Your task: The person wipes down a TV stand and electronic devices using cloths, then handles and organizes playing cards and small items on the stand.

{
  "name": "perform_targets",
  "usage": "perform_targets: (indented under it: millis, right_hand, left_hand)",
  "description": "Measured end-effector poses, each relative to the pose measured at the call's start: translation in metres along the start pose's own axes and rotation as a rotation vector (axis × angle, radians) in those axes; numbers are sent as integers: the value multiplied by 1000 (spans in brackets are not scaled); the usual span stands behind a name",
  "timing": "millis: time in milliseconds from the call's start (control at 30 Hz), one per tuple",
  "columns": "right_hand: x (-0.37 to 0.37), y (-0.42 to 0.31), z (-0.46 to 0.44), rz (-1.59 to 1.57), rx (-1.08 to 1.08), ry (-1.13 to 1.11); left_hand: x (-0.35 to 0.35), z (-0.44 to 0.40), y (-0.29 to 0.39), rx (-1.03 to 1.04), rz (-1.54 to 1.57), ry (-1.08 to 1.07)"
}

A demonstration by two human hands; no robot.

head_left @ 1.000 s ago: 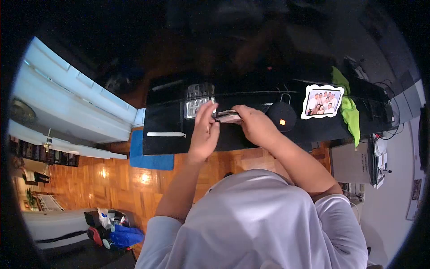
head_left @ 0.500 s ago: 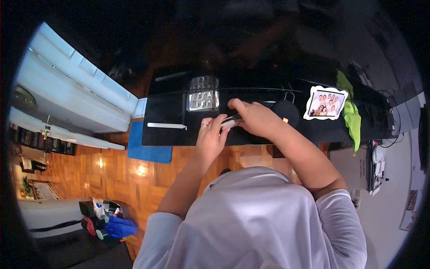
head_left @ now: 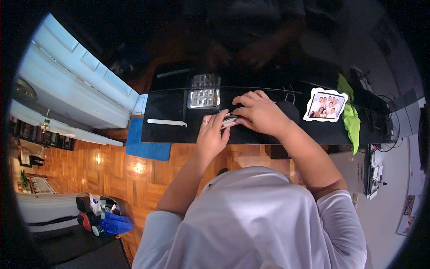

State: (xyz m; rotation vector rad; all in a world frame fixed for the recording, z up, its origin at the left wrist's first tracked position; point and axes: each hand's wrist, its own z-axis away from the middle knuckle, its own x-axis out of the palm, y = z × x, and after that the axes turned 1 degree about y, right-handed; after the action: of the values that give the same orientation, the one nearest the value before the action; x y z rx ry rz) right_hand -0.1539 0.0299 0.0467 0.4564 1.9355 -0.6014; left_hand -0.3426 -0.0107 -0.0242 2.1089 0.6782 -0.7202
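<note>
A small flat stack, pale and dark at its edges like cards (head_left: 229, 121), is held between my hands over the front of the black table. My left hand (head_left: 212, 133), with a ring on one finger, is closed on its left side. My right hand (head_left: 262, 114) grips the right end with thumb and fingers, the other fingers curling above it. Just beyond my left hand lies a clear plastic pack (head_left: 204, 98) with rows of small silvery pieces. To the left rests a white candle-like stick (head_left: 166, 122). What exactly the stack is cannot be made out.
A dark round object (head_left: 289, 110) sits right of my right hand. Farther right are a white-framed group photo (head_left: 325, 105) and a green cloth (head_left: 351, 127). The glossy black table (head_left: 172, 134) ends near my body. A blue mat (head_left: 148, 145) lies on the wooden floor.
My right hand has turned, its fingers now curling farther over the far side of the stack. The stack lies flatter between the hands. My left hand has stayed almost in place.
</note>
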Motion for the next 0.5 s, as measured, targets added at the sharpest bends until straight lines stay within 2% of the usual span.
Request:
perform_targets:
  millis: [67, 167, 367, 500]
  right_hand:
    - [0, 3, 0, 12, -24, -27]
    - [1, 6, 0, 79, -39, 59]
    - [5, 12, 1, -18, 40, 227]
    - [8, 10, 3, -94, 186, 338]
  left_hand:
    - [0, 0, 0, -10, 4, -9]
    - [1, 2, -2, -29, 3, -12]
    - [6, 4, -5, -26, 2, 34]
    - [3, 1, -3, -15, 38, 12]
